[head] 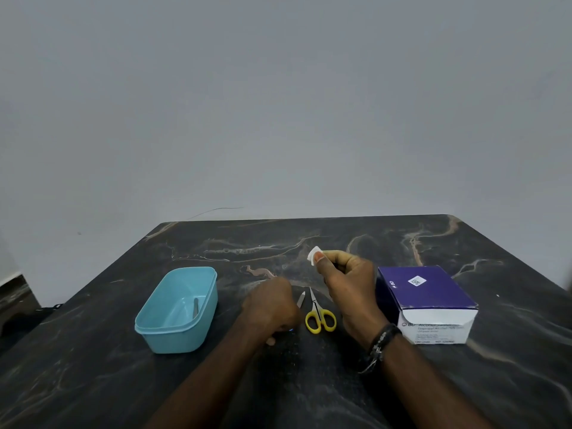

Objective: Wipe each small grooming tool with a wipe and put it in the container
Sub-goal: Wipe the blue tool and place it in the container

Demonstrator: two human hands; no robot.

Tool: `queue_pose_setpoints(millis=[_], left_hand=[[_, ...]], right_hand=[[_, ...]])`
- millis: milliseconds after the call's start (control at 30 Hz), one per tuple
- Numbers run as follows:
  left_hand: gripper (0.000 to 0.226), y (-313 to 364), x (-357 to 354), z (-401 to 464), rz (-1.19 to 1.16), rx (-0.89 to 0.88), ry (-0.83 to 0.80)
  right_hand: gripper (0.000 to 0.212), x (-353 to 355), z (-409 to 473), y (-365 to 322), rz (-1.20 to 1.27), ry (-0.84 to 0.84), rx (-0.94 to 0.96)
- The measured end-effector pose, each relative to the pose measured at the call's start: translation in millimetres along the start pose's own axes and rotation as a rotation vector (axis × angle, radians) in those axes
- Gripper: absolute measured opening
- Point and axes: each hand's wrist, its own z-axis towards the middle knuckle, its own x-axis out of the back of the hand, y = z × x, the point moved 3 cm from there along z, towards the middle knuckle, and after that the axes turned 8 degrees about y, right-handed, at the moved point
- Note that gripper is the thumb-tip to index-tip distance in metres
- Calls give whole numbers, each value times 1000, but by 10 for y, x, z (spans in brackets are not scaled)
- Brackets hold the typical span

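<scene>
One tool already lies in the blue container [176, 309] at 9 o'clock. I judge the next tool is being taken: the left hand [270, 308] closes on a small metal tool [301, 299] on the worktop [309, 382], beside the yellow scissors [320, 317]. The right hand [349, 286] pinches a white wipe [314, 255], ready to rub.

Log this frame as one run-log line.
left hand: grips small metal tool on table | right hand: pinches white wipe | yellow-handled scissors: on table | light blue plastic container: one tool inside
</scene>
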Motion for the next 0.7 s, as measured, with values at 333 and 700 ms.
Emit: queue_pose_setpoints(millis=[333,700], left_hand=[[21,-166,-40,230,-276,57,23],[11,-147,-106,135,-1273,-125,282]], right_hand=[[12,19,27,29,-14,5,-11],[13,55,58,47,-64,-2,-27]])
